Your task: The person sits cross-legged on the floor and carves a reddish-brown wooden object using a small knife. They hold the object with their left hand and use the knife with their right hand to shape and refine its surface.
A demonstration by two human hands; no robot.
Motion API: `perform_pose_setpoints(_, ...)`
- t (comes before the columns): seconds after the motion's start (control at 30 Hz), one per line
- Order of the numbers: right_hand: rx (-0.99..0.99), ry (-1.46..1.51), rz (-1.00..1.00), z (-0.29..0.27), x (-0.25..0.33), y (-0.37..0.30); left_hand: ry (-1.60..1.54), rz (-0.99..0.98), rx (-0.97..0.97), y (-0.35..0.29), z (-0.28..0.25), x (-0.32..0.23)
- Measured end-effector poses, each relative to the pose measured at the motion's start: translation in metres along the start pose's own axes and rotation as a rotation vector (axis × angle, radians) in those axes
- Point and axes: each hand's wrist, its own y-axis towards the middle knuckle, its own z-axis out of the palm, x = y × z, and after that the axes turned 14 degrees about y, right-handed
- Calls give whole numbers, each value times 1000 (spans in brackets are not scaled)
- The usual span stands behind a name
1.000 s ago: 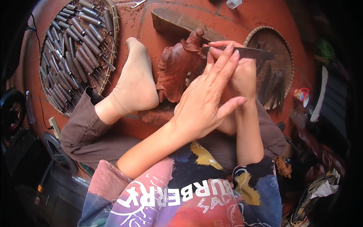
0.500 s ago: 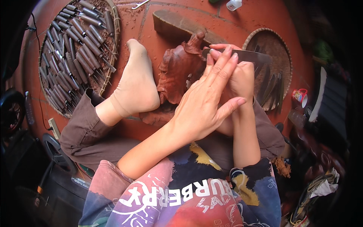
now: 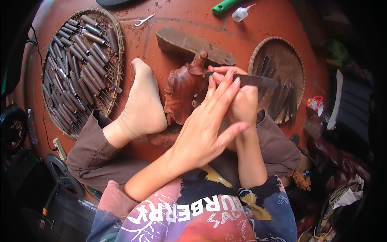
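Note:
A reddish-brown wooden figure carving (image 3: 180,90) stands on the floor before me, beside my socked foot. My right hand (image 3: 246,101) is closed in a fist around a dark, flat, file-like metal tool (image 3: 262,80). One end of the tool lies against or just beside the upper part of the carving, while the other sticks out to the right. Across my right hand lies my left hand (image 3: 209,121), its fingers stretched out toward the tool's carving end and its thumb spread. The left fingertips touch the tool or the right fingers; I cannot tell which.
A round basket (image 3: 119,60) of wood-handled chisels stands at left. Another shallow basket (image 3: 301,80) at right holds several flat dark tools. Behind the carving lies a long wooden block (image 3: 193,44). Farther back are a white dropper bottle (image 3: 240,15) and a green handle (image 3: 223,7). A red cup (image 3: 315,105) sits at right.
The view has shifted, so the carving and hands appear lower and slightly left. Both hands and the flat tool keep nearly the same place against the carving.

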Motion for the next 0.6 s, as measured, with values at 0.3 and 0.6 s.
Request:
perform_pose_setpoints(0.3, 18, -36, 37, -3, 3, 11, -14, 2, 3, 7, 0, 3)
perform_pose_setpoints(0.6, -11, 58, 39, -2, 0, 13, 11, -7, 21, 13, -4, 2)
